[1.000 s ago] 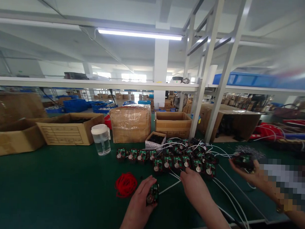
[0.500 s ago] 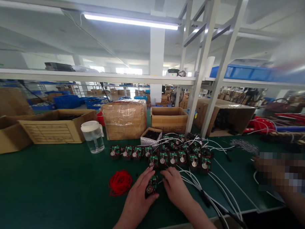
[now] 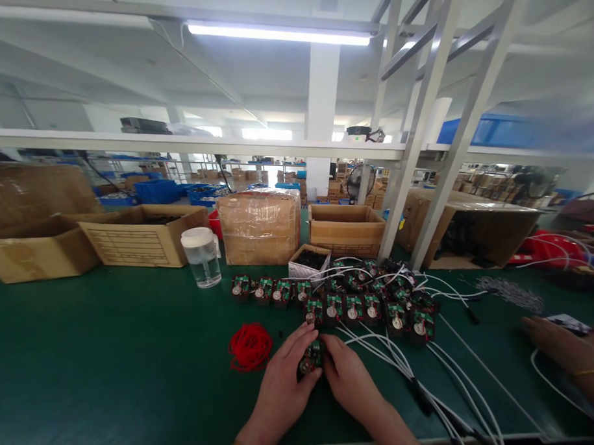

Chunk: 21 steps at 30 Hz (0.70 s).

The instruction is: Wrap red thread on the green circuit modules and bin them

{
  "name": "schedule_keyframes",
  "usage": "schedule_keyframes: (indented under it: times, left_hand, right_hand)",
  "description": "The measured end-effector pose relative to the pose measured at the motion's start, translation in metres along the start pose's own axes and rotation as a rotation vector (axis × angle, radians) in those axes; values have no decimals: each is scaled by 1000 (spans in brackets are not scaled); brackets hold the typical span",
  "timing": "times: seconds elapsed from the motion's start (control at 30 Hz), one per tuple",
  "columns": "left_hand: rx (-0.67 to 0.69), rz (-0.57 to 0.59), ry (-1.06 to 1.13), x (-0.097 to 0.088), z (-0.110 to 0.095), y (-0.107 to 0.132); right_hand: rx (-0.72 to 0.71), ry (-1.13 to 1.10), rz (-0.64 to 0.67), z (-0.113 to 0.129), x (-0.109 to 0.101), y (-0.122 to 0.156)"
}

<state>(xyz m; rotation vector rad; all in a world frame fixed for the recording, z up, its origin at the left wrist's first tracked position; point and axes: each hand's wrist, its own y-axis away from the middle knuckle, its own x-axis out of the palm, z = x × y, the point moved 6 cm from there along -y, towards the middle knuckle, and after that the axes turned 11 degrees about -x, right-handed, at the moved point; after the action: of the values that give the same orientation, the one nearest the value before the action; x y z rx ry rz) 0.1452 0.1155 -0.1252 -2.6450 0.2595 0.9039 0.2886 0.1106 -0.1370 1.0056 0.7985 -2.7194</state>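
My left hand is wrapped round the left side of a small black unit with a green circuit board, red wires and a round metal disc. My right hand has its fingers bent against the right side of that same unit; its fingertips are partly hidden. Just beyond my hands stand more such units in rows, several with white cables running toward the table's front edge. A bundle of red wire lies to the left of my left hand.
A lidded clear plastic jug stands at left. Behind are cardboard boxes and a small box of black parts. Metal posts rise at right. A co-worker's hand rests on the green table at far right.
My right hand has closed in on the unit that my left hand holds. The whole view has shifted, so things appear farther right. The co-worker's hand now lies lower.
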Motion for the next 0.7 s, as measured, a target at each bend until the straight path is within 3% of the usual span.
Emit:
schedule_keyframes:
  times: [0.33,0.5,0.6,0.7]
  left_hand:
    - [3,-36,-41,2,-3,4]
    - [-5,-95,-140,-10,-5,19]
    - [-82,-324,-140,-42,10,42]
    - [-334,-649,-120,-87,47,69]
  right_hand:
    - [-2,9,31,-5,6,2]
    - [18,36,22,-14,7,6]
    - [49,37,7,-19,7,7]
    - [78,27,14,-21,7,8]
